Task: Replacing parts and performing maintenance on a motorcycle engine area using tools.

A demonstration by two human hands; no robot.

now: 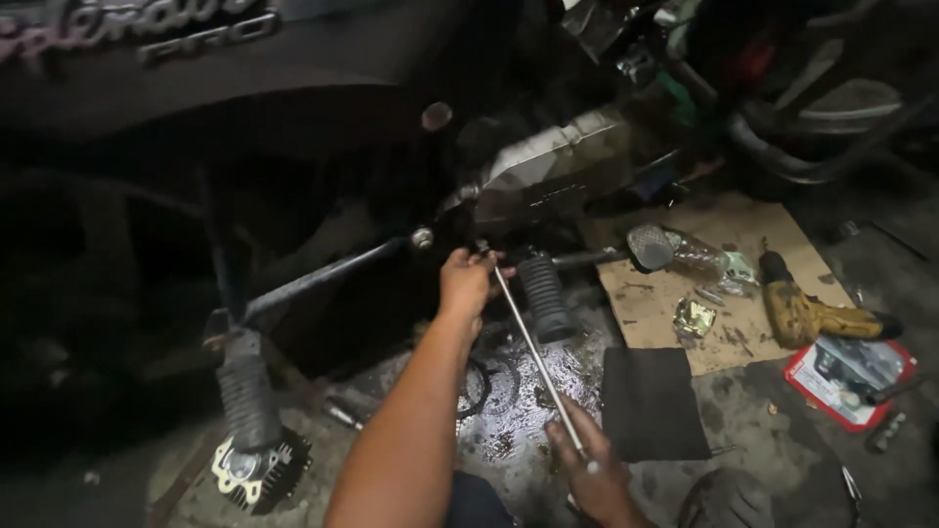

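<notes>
Down on the right, a red tray (849,383) is seen on the floor with small metal parts lying in it; which parts cannot be told; a clear plastic bottle (696,256) is laid on its side on a sheet of cardboard (729,337), and its contents cannot be made out; a yellow drill (817,313) is laid across the cardboard's right edge, just beside the tray. A dark mat (653,403) is set against the cardboard's lower edge; to its left a wet, oily patch of floor (523,401) is left open between the two arms, and the long metal rod (538,357) is held slanting above it. The upper end of the rod is brought up under the dark motorcycle (293,127), just beside a ribbed rubber footrest (545,296); a second footrest (246,396) on a bent bar is seen well apart to the left, with a finned metal part (256,471) touching its lower end. The left hand (468,282) is stretched forward on a straight arm, its grip closed around the rod's top end; the right hand (592,471) is kept low and near the body, fingers wrapped on the rod's lower end, so the rod is carried by both hands.
</notes>
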